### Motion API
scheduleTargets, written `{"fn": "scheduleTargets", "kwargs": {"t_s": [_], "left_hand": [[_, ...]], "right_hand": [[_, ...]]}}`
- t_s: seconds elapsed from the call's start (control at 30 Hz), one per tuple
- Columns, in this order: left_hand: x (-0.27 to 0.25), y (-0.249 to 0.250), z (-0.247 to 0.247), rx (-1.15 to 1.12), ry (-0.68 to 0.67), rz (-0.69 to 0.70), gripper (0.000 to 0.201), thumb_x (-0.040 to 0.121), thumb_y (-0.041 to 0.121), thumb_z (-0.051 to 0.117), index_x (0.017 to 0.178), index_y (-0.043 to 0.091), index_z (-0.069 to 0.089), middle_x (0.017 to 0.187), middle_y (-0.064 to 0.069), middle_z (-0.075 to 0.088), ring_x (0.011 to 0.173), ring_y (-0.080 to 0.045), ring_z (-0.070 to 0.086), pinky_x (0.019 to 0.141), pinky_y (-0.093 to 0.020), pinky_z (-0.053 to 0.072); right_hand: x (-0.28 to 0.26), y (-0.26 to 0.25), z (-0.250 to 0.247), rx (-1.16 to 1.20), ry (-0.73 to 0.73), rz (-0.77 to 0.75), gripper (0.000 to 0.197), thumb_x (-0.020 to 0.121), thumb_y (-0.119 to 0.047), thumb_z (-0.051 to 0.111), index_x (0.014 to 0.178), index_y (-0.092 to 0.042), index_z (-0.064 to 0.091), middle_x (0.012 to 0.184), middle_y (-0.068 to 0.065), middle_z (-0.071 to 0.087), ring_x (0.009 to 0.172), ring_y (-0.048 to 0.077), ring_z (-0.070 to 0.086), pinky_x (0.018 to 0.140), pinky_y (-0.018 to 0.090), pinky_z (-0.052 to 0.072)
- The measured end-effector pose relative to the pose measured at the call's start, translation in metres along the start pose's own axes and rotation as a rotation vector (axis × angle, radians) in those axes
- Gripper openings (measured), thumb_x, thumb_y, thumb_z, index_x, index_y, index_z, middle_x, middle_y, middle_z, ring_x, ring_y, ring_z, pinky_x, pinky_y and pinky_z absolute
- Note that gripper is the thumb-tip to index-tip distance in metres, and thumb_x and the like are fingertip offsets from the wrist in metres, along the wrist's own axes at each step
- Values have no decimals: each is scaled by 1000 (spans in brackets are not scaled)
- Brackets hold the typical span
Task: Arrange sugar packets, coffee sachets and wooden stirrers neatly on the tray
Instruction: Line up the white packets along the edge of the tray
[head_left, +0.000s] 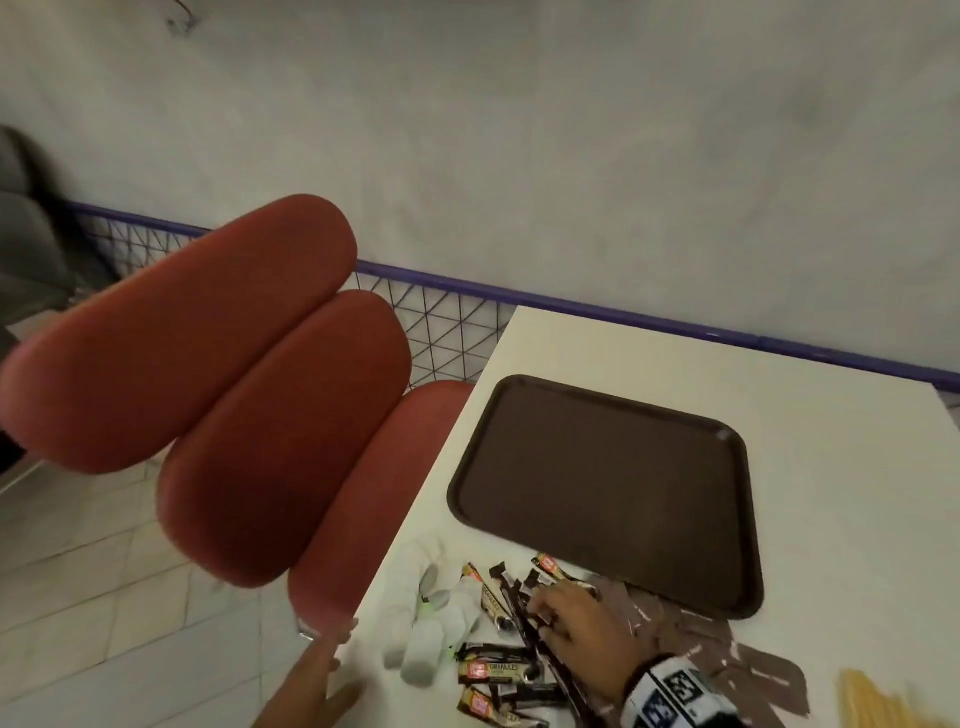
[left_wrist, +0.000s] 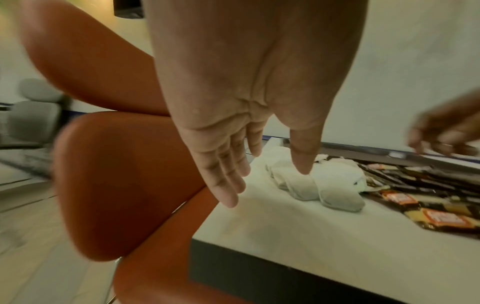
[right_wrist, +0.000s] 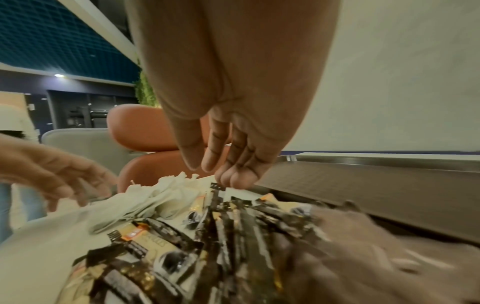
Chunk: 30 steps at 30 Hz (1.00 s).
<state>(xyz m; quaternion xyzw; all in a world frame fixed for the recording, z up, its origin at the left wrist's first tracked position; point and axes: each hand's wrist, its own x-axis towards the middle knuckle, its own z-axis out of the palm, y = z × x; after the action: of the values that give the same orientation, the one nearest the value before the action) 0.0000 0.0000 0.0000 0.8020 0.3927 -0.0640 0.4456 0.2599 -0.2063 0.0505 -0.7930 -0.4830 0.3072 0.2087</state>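
Note:
A dark brown tray (head_left: 608, 493) lies bare on the white table (head_left: 841, 467). In front of it sit a heap of black-and-gold coffee sachets (head_left: 511, 660), white sugar packets (head_left: 441, 634) to their left, and brown packets (head_left: 727, 649) to their right. Pale wooden stirrers (head_left: 878, 701) show at the bottom right. My right hand (head_left: 566, 613) rests with spread fingers on the coffee sachets (right_wrist: 221, 232); its fingertips (right_wrist: 231, 181) touch a black sachet end. My left hand (head_left: 324, 660) hovers flat at the table's left edge, near the sugar packets (left_wrist: 319, 185), holding nothing.
A red padded chair (head_left: 234, 389) stands close against the table's left side. A purple rail with wire mesh (head_left: 452, 322) runs along the wall behind. The table's left edge (left_wrist: 259, 246) drops off just below my left hand (left_wrist: 241, 170).

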Motion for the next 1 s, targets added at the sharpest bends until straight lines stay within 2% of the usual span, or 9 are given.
{"fn": "scheduleTargets", "kwargs": {"t_s": [0.07, 0.1, 0.17, 0.23, 0.4, 0.57, 0.73, 0.87, 1.0], "left_hand": [[9, 5, 1, 110, 17, 57, 98, 78, 22, 73, 102, 89, 5, 123, 10, 41, 104, -13, 50, 83, -11, 35], [10, 12, 3, 108, 2, 60, 92, 77, 27, 74, 113, 83, 12, 127, 7, 40, 104, -12, 49, 83, -10, 35], [15, 23, 0, 75, -37, 10, 88, 74, 34, 76, 138, 48, 18, 133, 1, 36, 107, -13, 46, 86, -14, 38], [23, 31, 1, 42, -40, 15, 99, 68, 33, 81, 144, 27, 18, 134, -1, 33, 110, -14, 44, 94, -21, 42], [41, 53, 2, 124, -82, 64, 114, 63, 28, 82, 148, 27, 6, 137, -2, 32, 123, -16, 41, 105, -30, 40], [52, 65, 4, 134, -76, 111, 110, 68, 19, 81, 148, 29, 7, 130, -2, 37, 115, -14, 46, 100, -27, 43], [62, 62, 6, 118, -43, 162, 103, 68, 16, 81, 147, 27, 15, 113, 5, 36, 98, -8, 44, 87, -14, 39], [62, 58, 7, 90, -31, 179, 97, 70, 17, 79, 145, 26, 20, 115, 6, 34, 101, -7, 44, 91, -18, 42], [60, 55, 9, 38, -17, 174, 90, 72, 16, 77, 144, 27, 24, 117, 5, 36, 103, -9, 46, 94, -23, 44]], "right_hand": [[19, -15, 10, -25, -9, -2, 29, 90, -17, 50, 117, -25, 49, 119, -8, 44, 114, 5, 40, 106, 25, 33], [27, -17, 16, -33, -8, 0, 36, 90, -19, 50, 126, -21, 46, 126, -3, 42, 121, 11, 38, 107, 26, 31], [39, -27, 22, -38, -20, 33, 47, 91, -22, 51, 135, -18, 38, 134, 2, 38, 128, 16, 33, 109, 29, 30], [49, -34, 28, -92, -34, 73, 55, 90, -27, 52, 140, -16, 31, 138, 4, 34, 131, 20, 29, 110, 32, 29], [68, -46, 35, -320, -96, 118, 61, 87, -42, 54, 136, -12, 34, 134, 8, 34, 127, 25, 30, 106, 37, 32], [78, -56, 47, -453, -55, 59, 47, 88, -35, 55, 125, -9, 45, 128, 10, 39, 122, 27, 34, 102, 38, 33], [78, -60, 49, -278, -18, 74, 30, 87, -18, 56, 115, -11, 47, 123, 8, 49, 116, 25, 43, 97, 34, 36], [75, -63, 52, -103, -90, 114, 41, 83, -21, 64, 117, -13, 42, 124, 6, 52, 115, 25, 46, 94, 37, 42], [75, -62, 57, -108, -95, 121, 40, 85, -9, 59, 121, -16, 43, 127, 8, 50, 117, 27, 47, 97, 39, 42]]}}
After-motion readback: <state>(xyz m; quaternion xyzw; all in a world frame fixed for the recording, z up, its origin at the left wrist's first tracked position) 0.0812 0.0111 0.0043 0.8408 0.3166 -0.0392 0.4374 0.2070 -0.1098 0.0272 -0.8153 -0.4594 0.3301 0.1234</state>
